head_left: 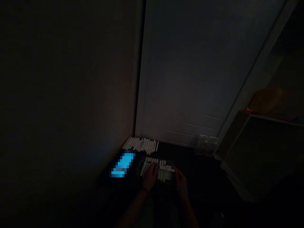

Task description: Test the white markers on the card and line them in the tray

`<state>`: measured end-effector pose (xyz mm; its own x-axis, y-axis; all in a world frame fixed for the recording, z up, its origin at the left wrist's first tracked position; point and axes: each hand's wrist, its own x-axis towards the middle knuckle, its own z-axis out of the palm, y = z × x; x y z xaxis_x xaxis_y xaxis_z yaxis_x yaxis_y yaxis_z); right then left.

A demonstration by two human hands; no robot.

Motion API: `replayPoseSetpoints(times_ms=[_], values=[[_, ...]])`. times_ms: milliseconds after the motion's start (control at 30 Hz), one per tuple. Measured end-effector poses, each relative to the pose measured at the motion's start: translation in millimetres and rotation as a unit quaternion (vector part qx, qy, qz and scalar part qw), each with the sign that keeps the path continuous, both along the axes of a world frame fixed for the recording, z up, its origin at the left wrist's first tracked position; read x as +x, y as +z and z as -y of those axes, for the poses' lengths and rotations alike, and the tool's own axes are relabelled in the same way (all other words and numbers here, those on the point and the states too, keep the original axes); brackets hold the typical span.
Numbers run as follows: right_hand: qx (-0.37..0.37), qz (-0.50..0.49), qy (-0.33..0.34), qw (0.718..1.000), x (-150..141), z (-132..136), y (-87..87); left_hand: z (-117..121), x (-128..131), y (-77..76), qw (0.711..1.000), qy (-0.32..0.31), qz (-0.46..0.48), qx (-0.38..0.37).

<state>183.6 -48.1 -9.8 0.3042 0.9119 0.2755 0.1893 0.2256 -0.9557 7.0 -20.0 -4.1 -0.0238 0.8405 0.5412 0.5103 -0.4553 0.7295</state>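
The scene is very dark. A white marker (168,169) lies crosswise between my two hands, above an open case (140,167) holding a row of white markers (161,174). My left hand (150,176) is closed at the marker's left end, its fingers pinched together. At the other end, the fingertips of my right hand (180,179) grip it. Part of the row in the case is hidden behind my left hand. Farther back, a second row of white markers (142,144) lies side by side on the dark table (185,153), some showing coloured ends.
A glowing, pixelated blue screen (123,164) lies left of the case. Two clear plastic containers (206,145) stand at the back right. A pale panel (190,79) rises behind the table, and a shelf (273,117) with a rounded orange-brown object stands to the right.
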Motion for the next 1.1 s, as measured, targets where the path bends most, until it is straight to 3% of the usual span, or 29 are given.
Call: replayPoseSetpoints(times_ms=[467, 700, 1100], values=[[-0.007, 0.013, 0.014, 1.000, 4.0, 0.6, -3.6, 4.3, 2.3, 2.7, 1.000, -0.001, 0.001, -0.002], [-0.001, 0.015, -0.028, 0.999, -0.8, 4.5, 5.1, 6.0, 0.5, 4.7, 1.000, -0.003, -0.006, -0.002], [0.003, 0.015, 0.017, 1.000, 5.3, -1.9, -7.1, 6.9, 2.1, 5.3, 1.000, 0.008, 0.006, 0.004]])
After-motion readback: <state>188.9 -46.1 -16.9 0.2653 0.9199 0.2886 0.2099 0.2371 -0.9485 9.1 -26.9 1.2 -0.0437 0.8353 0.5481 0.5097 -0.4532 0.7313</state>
